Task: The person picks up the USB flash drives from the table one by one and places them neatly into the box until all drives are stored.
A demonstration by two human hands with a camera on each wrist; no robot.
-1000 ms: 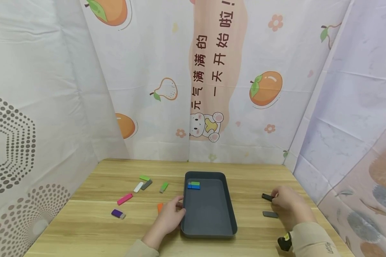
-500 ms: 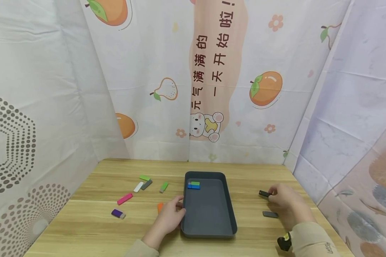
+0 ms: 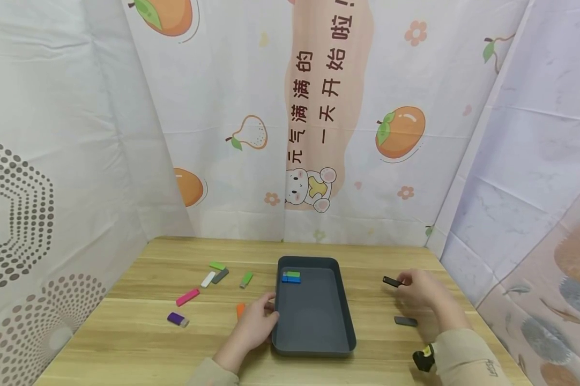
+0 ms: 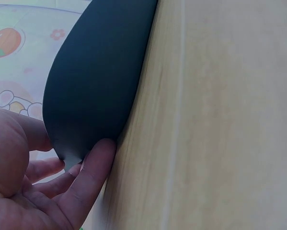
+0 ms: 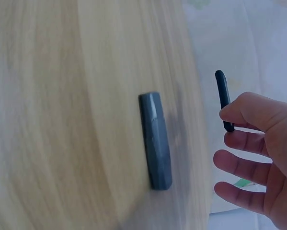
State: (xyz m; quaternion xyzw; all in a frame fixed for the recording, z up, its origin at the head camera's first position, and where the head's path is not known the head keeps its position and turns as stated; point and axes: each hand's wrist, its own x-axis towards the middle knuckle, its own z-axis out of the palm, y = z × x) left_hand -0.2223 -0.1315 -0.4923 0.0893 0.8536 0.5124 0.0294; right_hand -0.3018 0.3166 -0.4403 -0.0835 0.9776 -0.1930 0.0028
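My left hand holds the left side of a dark grey tray, thumb at the rim and other fingers against the outer wall, as the left wrist view of the tray wall shows. My right hand pinches a black USB stick between thumb and index finger, to the right of the tray; its other fingers are spread loosely in the right wrist view. Below that hand lies a dark grey USB stick, seen large in the right wrist view. Inside the tray, a green USB stick sits against a blue one.
Left of the tray lie several USB sticks: bright green, dark grey, white, green, pink and purple. An orange one is partly covered by my left hand. Printed cloth hangs behind the table.
My right hand has moved the black USB stick leftward and away from me, toward the tray. My left hand and the tray have stayed in place.
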